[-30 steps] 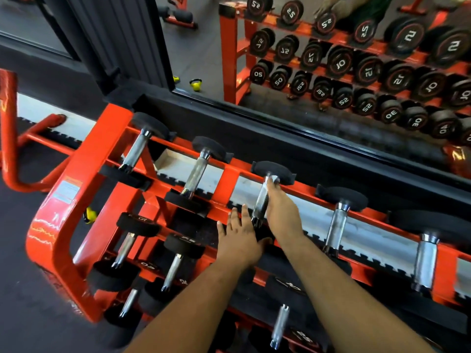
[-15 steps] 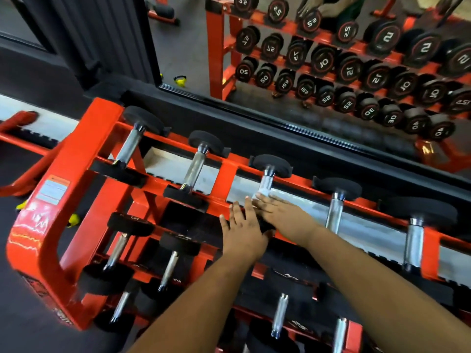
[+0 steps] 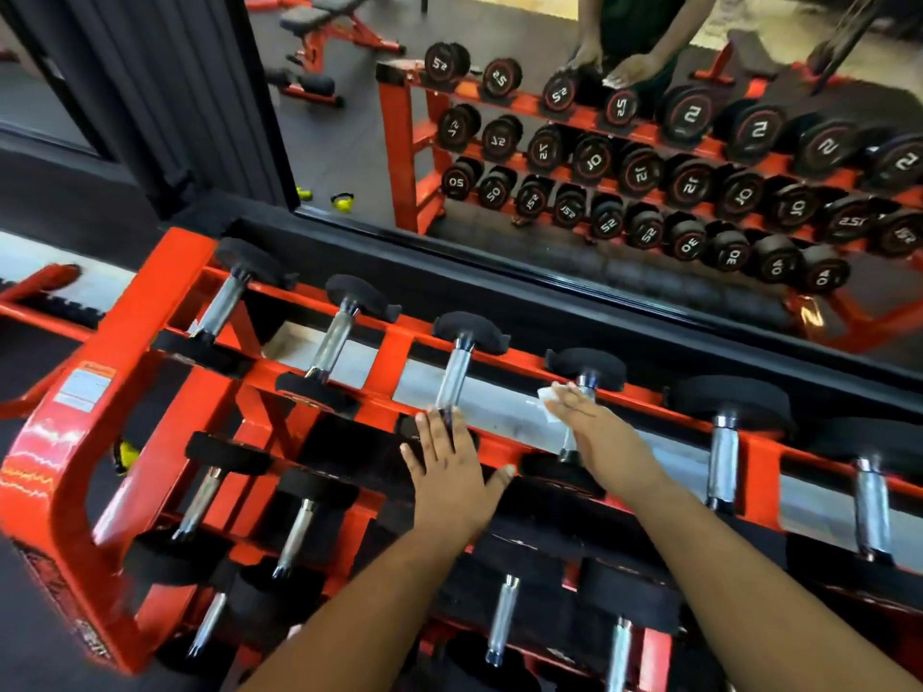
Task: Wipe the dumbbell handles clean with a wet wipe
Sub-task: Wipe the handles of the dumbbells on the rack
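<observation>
The wet wipe is pressed under the flat fingers of the right hand on the fourth dumbbell handle of the orange rack. The left hand is laid flat, holding nothing, beside it. The wipe is judged soft and thin, the steel handle stiff and slippery; wrapping around the middle is advised.

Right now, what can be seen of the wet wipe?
The wet wipe is a small, crumpled white sheet, mostly hidden under the right hand. Only its edge shows past the fingertips. The hand presses it on the chrome handle of the fourth dumbbell on the top row of the orange rack. Its dampness cannot be judged.
</observation>
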